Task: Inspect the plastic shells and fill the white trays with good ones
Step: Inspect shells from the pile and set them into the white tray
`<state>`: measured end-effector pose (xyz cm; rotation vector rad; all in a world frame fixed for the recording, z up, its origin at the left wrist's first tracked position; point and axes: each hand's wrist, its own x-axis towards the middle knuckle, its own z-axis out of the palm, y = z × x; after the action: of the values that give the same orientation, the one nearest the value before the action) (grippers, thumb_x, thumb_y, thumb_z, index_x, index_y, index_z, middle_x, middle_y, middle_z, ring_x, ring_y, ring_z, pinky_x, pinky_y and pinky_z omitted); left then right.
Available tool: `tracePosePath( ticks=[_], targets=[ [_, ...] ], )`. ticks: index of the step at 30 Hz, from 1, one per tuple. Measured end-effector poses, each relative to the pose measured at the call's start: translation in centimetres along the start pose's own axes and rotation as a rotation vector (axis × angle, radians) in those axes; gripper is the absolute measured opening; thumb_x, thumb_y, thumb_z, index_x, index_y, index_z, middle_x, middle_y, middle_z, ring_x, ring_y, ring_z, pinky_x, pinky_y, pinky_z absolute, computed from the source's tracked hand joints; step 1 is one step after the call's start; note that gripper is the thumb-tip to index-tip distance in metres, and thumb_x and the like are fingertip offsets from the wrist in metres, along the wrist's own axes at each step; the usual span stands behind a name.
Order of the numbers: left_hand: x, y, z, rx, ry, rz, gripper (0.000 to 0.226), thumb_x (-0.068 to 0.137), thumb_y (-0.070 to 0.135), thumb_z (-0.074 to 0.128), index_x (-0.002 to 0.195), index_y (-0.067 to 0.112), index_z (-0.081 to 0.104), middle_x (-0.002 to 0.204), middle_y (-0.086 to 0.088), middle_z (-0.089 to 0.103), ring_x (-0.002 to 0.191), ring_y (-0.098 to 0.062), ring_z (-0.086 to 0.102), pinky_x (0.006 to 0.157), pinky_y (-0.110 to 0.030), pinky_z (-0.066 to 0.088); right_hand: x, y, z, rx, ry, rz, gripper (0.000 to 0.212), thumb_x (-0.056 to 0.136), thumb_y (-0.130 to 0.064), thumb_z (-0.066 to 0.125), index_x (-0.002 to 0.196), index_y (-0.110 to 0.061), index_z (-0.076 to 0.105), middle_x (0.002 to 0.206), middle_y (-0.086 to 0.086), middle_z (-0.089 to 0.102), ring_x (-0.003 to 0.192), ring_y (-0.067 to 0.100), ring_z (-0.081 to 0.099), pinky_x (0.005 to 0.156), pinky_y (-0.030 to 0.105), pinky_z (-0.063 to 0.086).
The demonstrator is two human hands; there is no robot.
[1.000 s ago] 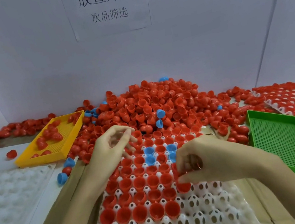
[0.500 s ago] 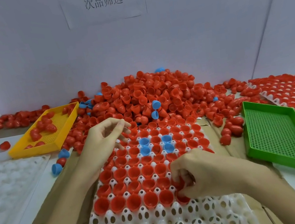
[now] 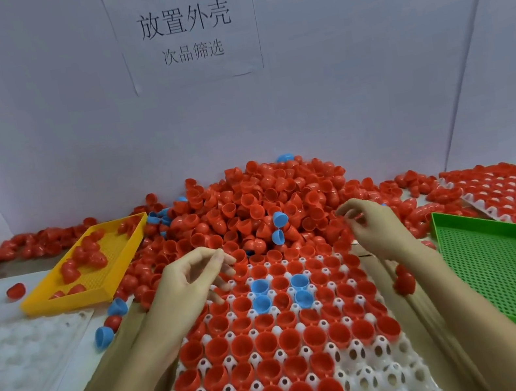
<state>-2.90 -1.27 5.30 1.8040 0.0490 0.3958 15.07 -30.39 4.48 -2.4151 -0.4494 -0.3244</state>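
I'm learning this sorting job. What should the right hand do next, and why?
Probably pinch one red shell from the pile to check it: the right hand hovers at the pile's edge with fingers loosely curled, seemingly holding nothing, and the white tray has bare pockets in its near rows.

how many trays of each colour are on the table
yellow tray: 1
green tray: 1
white trays: 3, the one in the middle being filled, a bare one at left, a full one at right
total: 5
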Motion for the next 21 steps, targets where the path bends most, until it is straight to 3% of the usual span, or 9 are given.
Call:
tracePosePath(
  ticks=[3, 5, 9, 12, 15, 21],
  targets=[
    [0.1, 0.0, -0.1, 0.014, 0.005, -0.001, 0.025, 0.104, 0.025, 0.057, 0.094, 0.021, 0.079, 0.090, -0.001, 0.076, 0.080, -0.014, 0.072, 0.065, -0.023, 0.059, 0.3, 2.0, 2.0, -0.068, -0.080, 0.007, 0.060, 0.092, 0.013, 0.057, 0.141, -0.022, 0.062, 0.146, 0.003, 0.055, 0.136, 0.022, 0.051, 0.115, 0.040, 0.046],
    [0.1, -0.1, -0.2, 0.016, 0.008, 0.002, 0.025, 0.104, 0.025, 0.057, 0.092, 0.023, 0.079, 0.091, -0.001, 0.076, 0.080, -0.014, 0.072, 0.066, -0.024, 0.059, 0.2, 2.9, 2.8, -0.075, -0.145, -0.016, 0.067, 0.090, 0.013, 0.061, 0.145, -0.026, 0.058, 0.152, 0.002, 0.050, 0.141, 0.024, 0.047, 0.114, 0.042, 0.047],
    [0.2, -0.1, -0.1, 0.006, -0.007, 0.012, 0.027, 0.104, 0.027, 0.057, 0.088, 0.030, 0.079, 0.091, -0.001, 0.076, 0.079, -0.013, 0.072, 0.065, -0.022, 0.059, 0.6, 3.7, 3.8, -0.153, -0.075, -0.033, 0.056, 0.093, -0.005, 0.070, 0.141, -0.031, 0.058, 0.127, -0.001, 0.060, 0.122, 0.022, 0.057, 0.104, 0.039, 0.053],
    [0.1, 0.0, 0.0, 0.014, -0.018, 0.011, 0.028, 0.104, 0.028, 0.057, 0.087, 0.031, 0.079, 0.091, 0.000, 0.076, 0.079, -0.013, 0.072, 0.065, -0.021, 0.058, 0.7, 4.2, 3.9, -0.155, -0.053, -0.033, 0.052, 0.093, -0.012, 0.071, 0.138, -0.035, 0.057, 0.111, -0.007, 0.054, 0.109, 0.019, 0.057, 0.100, 0.039, 0.054],
    [0.1, 0.1, 0.0, 0.012, -0.017, 0.010, 0.028, 0.104, 0.028, 0.057, 0.087, 0.031, 0.079, 0.092, 0.000, 0.076, 0.080, -0.014, 0.072, 0.066, -0.022, 0.058, 0.7, 4.3, 3.6, -0.096, -0.013, -0.020, 0.051, 0.092, -0.016, 0.074, 0.136, -0.036, 0.057, 0.109, -0.006, 0.055, 0.101, 0.015, 0.056, 0.097, 0.039, 0.056],
    [-0.1, 0.2, 0.0, 0.020, -0.009, 0.027, 0.027, 0.104, 0.029, 0.057, 0.088, 0.031, 0.079, 0.091, 0.000, 0.076, 0.080, -0.013, 0.072, 0.066, -0.023, 0.059, -0.3, 3.0, 2.1, 0.011, 0.217, -0.055, 0.050, 0.089, -0.014, 0.076, 0.134, -0.031, 0.063, 0.108, -0.004, 0.062, 0.098, 0.013, 0.060, 0.089, 0.038, 0.059]
  ],
)
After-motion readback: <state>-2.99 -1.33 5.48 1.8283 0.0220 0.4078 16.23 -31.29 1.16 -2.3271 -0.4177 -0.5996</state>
